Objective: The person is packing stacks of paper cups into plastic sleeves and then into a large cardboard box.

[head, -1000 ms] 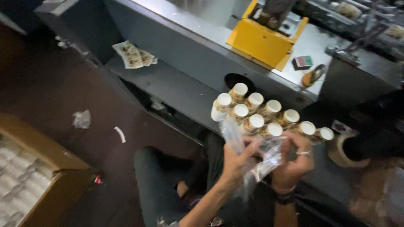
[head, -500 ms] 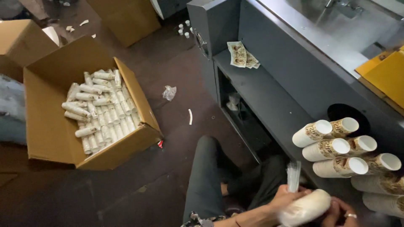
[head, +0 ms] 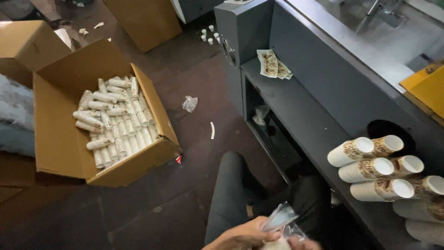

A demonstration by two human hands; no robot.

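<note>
Hands at bottom edge | left hand (head: 245, 236) clenched on plastic sleeve (head: 280, 220) | right hand (head: 300, 244) beneath, grip unclear

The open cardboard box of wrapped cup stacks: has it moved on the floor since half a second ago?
No. The cardboard box keeps its place beside the white strip; only the camera shifted.

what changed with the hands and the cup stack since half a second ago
The hands have dropped to the bottom edge; the sleeved stack of paper cups is almost out of sight, with only its clear plastic sleeve showing in their grip. The cardboard box and the paper cups on the machine stayed put.
</note>
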